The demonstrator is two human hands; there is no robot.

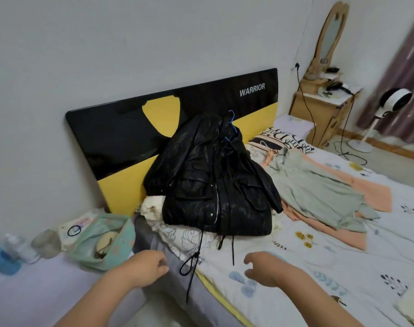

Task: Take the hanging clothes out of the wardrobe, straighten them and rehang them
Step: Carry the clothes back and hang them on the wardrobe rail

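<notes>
Two bare forearms, left hand (149, 267), right hand (263, 267), no sleeves, rings or watch visible

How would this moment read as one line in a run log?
left hand: empty | right hand: empty | black jacket: on blue hanger, propped against headboard | green shirt: flat on bed

Black jacket (210, 182): shiny, creased, zipped, on a blue hanger (232, 119) whose hook shows at the collar. It lies propped against the black-and-yellow headboard, hem toward the camera, drawcords trailing over the mattress edge. Pale green shirt (319, 187): spread flat and rumpled on the bed, just right of the jacket. Peach garment (375, 194): flat beneath the shirt, showing around its edges.
</notes>
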